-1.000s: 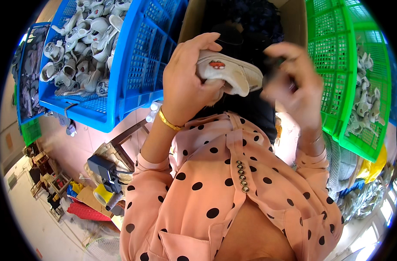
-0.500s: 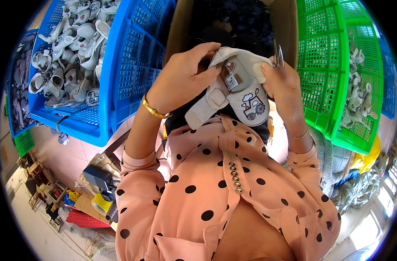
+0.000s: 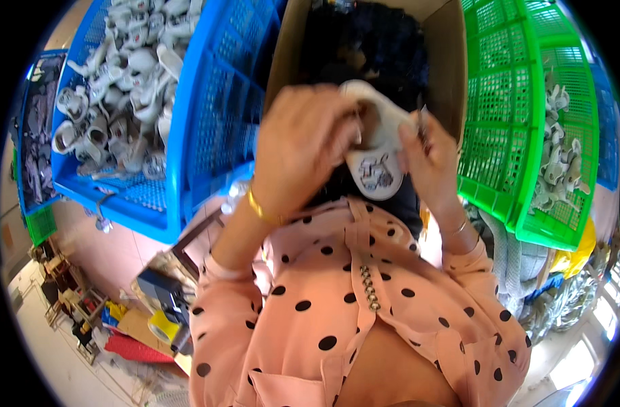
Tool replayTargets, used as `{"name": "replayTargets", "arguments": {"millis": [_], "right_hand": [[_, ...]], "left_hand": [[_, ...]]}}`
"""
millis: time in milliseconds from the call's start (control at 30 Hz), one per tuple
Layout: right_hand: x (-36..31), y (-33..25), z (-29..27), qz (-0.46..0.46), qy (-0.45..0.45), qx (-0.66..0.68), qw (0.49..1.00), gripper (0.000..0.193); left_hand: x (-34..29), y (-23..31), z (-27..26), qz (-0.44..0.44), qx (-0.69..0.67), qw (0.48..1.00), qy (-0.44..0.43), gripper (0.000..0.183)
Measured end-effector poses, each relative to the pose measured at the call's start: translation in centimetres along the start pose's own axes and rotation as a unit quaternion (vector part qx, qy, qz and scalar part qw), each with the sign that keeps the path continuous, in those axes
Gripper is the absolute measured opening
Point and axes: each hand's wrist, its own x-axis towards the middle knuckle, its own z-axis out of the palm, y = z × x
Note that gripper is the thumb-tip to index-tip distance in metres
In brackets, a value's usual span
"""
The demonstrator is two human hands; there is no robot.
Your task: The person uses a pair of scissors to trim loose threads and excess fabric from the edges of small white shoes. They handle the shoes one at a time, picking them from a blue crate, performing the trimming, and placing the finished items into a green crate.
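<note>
A small cream child's shoe [image 3: 376, 175], with a dark vehicle print on its toe, hangs toe-down in front of my chest. My right hand [image 3: 428, 152] grips its right edge with thumb and fingers. That same hand also holds metal snips [image 3: 424, 122], their blades sticking up past the fingers. My left hand [image 3: 306, 136] is blurred, its bent fingers closed at the left edge of the shoe's opening. The shoe's strap is hidden behind or under that hand.
Left stands a blue crate [image 3: 188, 136] heaped with similar pale shoes [image 3: 130, 81]. Beyond my hands is a cardboard box [image 3: 452, 54] with dark pieces inside. To the right, green crates [image 3: 500, 136] stand, one holding pale pieces [image 3: 561, 163]. A yellow tape roll [image 3: 162, 327] lies lower left.
My left hand has moved in over the shoe's left side, covering the strap that hung loose. The shoe has turned and shifted slightly left; its opening looks narrower. The snips stay in my right hand.
</note>
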Motion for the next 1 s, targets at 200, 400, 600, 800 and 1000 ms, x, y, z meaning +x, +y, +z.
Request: {"name": "replayTargets", "arguments": {"millis": [200,400,600,800,1000], "right_hand": [[-0.8,-1.4,0.0,-0.164,-0.134,-0.155,0.965,0.016],[-0.2,-3.3,-2.4,-0.114,-0.048,-0.214,0.969,0.05],[-0.3,-3.7,-3.3,-0.085,-0.138,-0.171,0.972,0.033],[0.9,-4.1,-4.4,-0.141,-0.175,-0.196,0.954,0.025],[1.1,-3.3,-8.4,-0.003,-0.149,-0.105,0.983,0.02]], "left_hand": [[-3.8,2.3,1.4,-0.085,-0.088,0.954,-0.275,0.036],[-4.1,2.0,1.9,-0.343,-0.418,0.82,-0.187,0.042],[-1.7,2.2,0.8,-0.409,-0.587,0.688,-0.119,0.04],[-1.6,3.0,0.1,-0.386,-0.436,0.784,-0.214,0.035],[-1.1,4.0,-5.6,-0.338,-0.453,0.76,-0.322,0.024]]}}
